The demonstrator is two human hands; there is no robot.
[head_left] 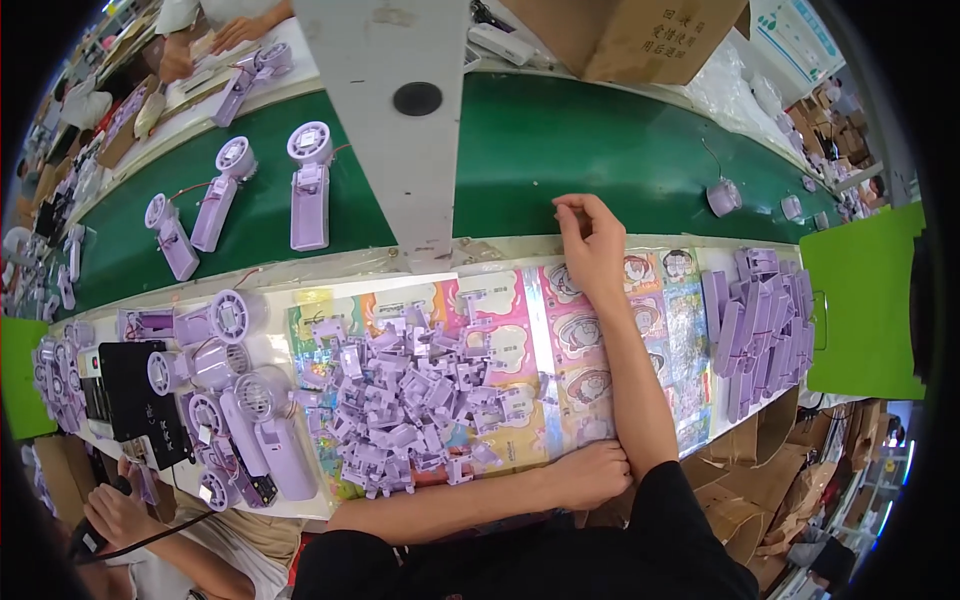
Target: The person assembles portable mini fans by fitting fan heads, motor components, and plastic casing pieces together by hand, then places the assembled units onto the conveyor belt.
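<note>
The left forearm lies crosswise, left hand loosely fisted by the right forearm, which extends forward to a curled right hand.

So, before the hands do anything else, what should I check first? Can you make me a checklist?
1. Right hand free: ok, nothing shows in it; it is by the near edge of the green belt.
2. Left hand free: cannot tell, its palm is hidden, beside the right forearm.
3. Small purple parts sorted: not ok, they lie in a jumbled heap.
4. Long purple pieces on the table: ok, piled at the right end.
5. Co-worker's hand out of the way: ok, it is far off at the lower left.
</note>
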